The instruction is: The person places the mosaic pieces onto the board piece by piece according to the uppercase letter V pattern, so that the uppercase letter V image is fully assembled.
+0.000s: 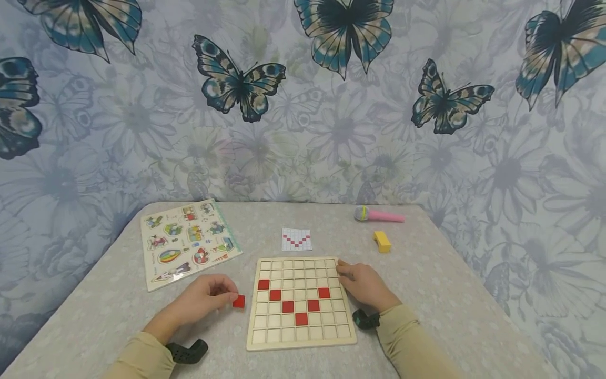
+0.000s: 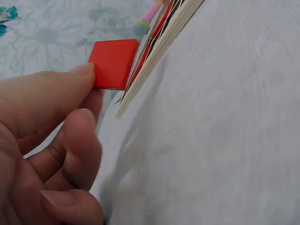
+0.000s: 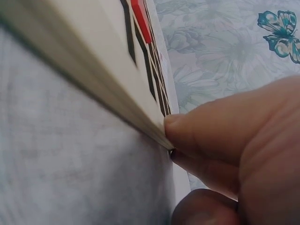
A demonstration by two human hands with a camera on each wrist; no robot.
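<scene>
My left hand (image 1: pixel 205 297) pinches a red square tile (image 2: pixel 115 63) between thumb and fingers, just left of the wooden grid board (image 1: pixel 253 337). In the left wrist view the tile stands out past the fingertips, its far edge overlapping the board. At the board's upper right side, my right hand (image 1: pixel 366 284) grips the edge, with the thumb on the rim in the right wrist view. Several red tiles (image 1: pixel 288 306) lie in the board's squares in a V shape. Behind the board lies a small white card (image 1: pixel 296 247) printed with a grid and a V of red squares.
A picture puzzle board (image 1: pixel 182 252) lies at the back left of the table. Toward the back right are a pink toy microphone (image 1: pixel 385 216) and a yellow block (image 1: pixel 382 241). The butterfly-patterned wall (image 1: pixel 293 158) rises behind the table.
</scene>
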